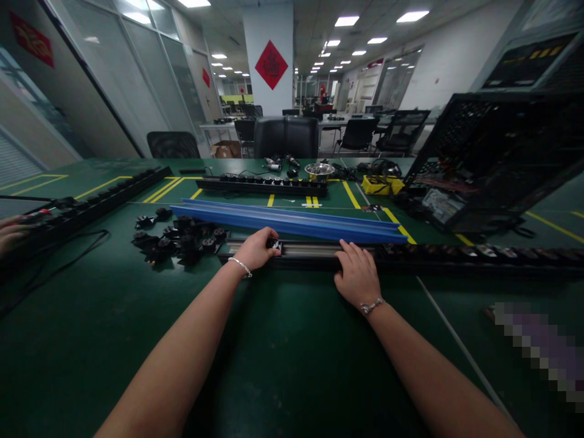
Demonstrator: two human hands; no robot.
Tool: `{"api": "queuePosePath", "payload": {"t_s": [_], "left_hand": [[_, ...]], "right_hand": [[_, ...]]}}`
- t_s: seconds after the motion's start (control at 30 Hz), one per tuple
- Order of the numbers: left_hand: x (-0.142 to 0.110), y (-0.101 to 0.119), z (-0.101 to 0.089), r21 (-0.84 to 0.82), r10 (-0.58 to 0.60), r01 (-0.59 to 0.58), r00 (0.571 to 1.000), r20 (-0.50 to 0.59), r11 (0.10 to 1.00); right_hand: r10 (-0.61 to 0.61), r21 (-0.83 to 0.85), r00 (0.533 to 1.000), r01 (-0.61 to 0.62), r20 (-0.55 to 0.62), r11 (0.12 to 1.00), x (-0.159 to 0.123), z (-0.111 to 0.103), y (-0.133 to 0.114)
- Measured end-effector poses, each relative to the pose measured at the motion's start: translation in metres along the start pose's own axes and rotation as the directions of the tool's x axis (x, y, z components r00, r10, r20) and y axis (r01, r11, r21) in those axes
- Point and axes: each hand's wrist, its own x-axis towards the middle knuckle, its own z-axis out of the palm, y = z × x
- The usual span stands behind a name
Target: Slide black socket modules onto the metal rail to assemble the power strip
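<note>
A long black rail (310, 250) with a pale metal channel lies crosswise in front of me. My left hand (256, 250) is closed in a pinch on a small black part (276, 245) at the rail's left portion; the fingers partly hide it. Across the rail further right rests my right hand (359, 274), thumb at the near side and fingers over the top, gripping it. A row of similar small parts (483, 252) fills the rail's right stretch. Left of the rail's end is a heap of loose black parts (182, 238).
Just behind the rail lies a blue channel strip (283, 220). Further back are another filled black rail (260, 185), a metal bowl (319, 170) and a yellow box (382, 184). An open computer case (493, 158) stands right. Another person's hand (11, 234) is at far left.
</note>
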Motion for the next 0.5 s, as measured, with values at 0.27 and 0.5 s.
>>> {"api": "queuePosePath", "payload": {"t_s": [0.27,0.5], "left_hand": [[-0.004,-0.012,-0.008,0.011,-0.014,0.014,1.0,0.0,1.0],[-0.007,-0.019,-0.017,0.026,-0.026,0.026,1.0,0.001,0.999]], "right_hand": [[-0.006,0.005,1.0,0.006,-0.007,1.0,0.0,-0.001,0.0],[-0.009,-0.008,1.0,0.009,-0.004,1.0,0.0,-0.001,0.0]]}}
